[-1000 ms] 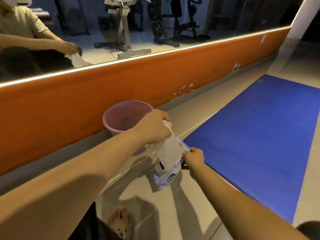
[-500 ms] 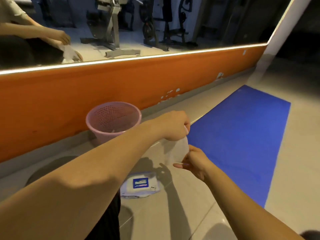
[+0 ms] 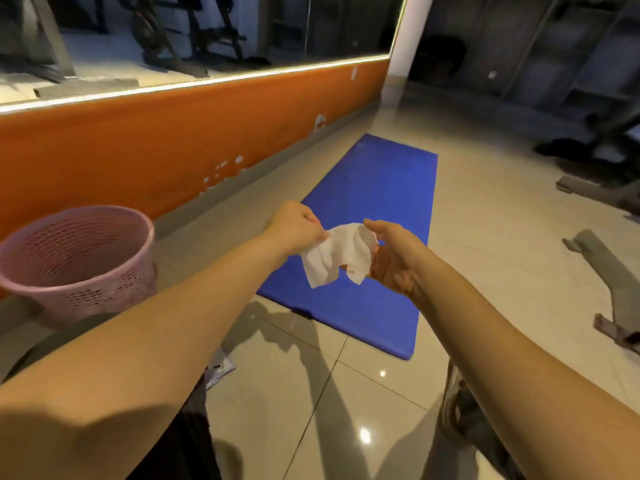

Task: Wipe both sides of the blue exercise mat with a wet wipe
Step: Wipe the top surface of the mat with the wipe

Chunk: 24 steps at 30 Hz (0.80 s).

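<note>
The blue exercise mat lies flat on the tiled floor, running away from me beside the orange wall. A crumpled white wet wipe hangs in the air above the mat's near end. My left hand pinches its left edge. My right hand holds its right side, palm turned toward me, fingers curled behind the wipe. A corner of the wet wipe pack peeks out on the floor below my left forearm.
A pink mesh waste basket stands at the left by the orange wall, with a mirror above. Grey gym equipment bases lie on the floor at the right. My knees show at the bottom.
The view has swung right toward the mat. Both hands have carried the wipe from above the pack to over the mat's near end, and the wipe is spread wider between them.
</note>
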Available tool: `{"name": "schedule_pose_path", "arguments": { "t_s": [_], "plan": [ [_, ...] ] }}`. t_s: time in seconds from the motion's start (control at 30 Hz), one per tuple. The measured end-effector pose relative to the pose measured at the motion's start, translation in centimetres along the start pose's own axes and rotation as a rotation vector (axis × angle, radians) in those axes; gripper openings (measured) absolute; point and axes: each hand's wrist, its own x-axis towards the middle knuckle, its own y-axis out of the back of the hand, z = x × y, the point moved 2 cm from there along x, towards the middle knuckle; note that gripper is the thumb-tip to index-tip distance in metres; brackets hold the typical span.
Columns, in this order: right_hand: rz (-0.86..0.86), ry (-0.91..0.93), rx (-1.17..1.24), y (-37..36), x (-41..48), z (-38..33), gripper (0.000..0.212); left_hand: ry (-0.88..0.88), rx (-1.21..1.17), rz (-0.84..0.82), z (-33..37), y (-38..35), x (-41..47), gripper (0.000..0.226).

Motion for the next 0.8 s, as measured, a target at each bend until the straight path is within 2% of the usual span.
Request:
{"name": "schedule_pose_path", "arguments": {
  "t_s": [0.13, 0.23, 0.4, 0.5, 0.57, 0.63, 0.8],
  "plan": [
    [0.069, 0.02, -0.098, 2.9, 3.0, 2.0, 0.008, 0.12, -0.182, -0.046, 0.0, -4.8, 0.6, 0.007],
    [0.078, 0.027, -0.219, 3.6, 5.3, 2.9, 0.016, 0.218, -0.355, -0.123, 0.1, -6.8, 1.0, 0.006],
    [0.021, 0.011, -0.305, 2.9, 8.7, 2.1, 0.018, 0.312, -0.511, -0.029, 0.1, -6.7, 2.8, 0.009],
    [-0.048, -0.05, -0.247, 2.5, 10.7, 0.9, 0.009, 0.285, -0.38, -0.034, -0.2, -6.5, 4.1, 0.019],
    [-0.138, -0.147, -0.159, 2.5, 12.2, 0.0, 0.022, 0.19, -0.142, -0.045, -0.4, -6.8, 4.8, 0.027],
    [-0.251, -0.237, -0.149, 2.8, 14.1, -0.6, 0.034, 0.132, -0.003, -0.016, -0.9, -7.6, 5.7, 0.033],
    [-0.518, -0.333, -0.349, 5.1, 18.7, -0.4, 0.03, 0.185, 0.122, 0.226, -3.3, -10.7, 7.9, 0.019]
  ]
}}
